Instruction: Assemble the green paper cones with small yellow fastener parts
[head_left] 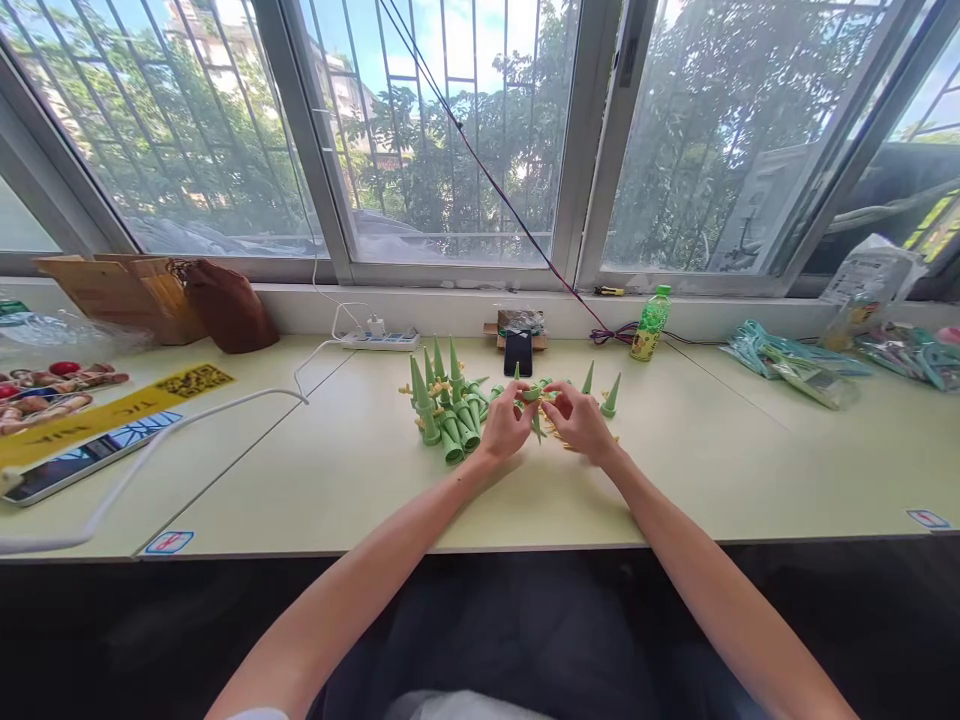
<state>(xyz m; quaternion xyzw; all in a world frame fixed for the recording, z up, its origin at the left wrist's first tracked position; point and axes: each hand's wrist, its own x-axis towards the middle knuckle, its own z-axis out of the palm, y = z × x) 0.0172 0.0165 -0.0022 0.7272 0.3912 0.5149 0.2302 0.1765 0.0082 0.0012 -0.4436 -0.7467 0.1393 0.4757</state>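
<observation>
Over the table (697,480) my left hand (508,424) is closed on a small green plastic cone (532,394), held between thumb and fingers. Facing it, my right hand (579,420) pinches at the same cone's side; a small yellow piece seems to be in its fingertips, though it is too small to make out fully. Left of my hands, a cluster of green cones (452,425) stands and lies together, some with yellow pegs. Two upright green cones (610,398) are just beyond my right hand. Small yellow pieces (570,445) lie partly hidden under it.
Behind the hands are a black phone (518,353) leaning on a small box, a power strip (381,341) and a green bottle (651,325). A white cable (202,410) crosses the left side. Packaged teal items (780,352) lie right, a tablet (82,460) left.
</observation>
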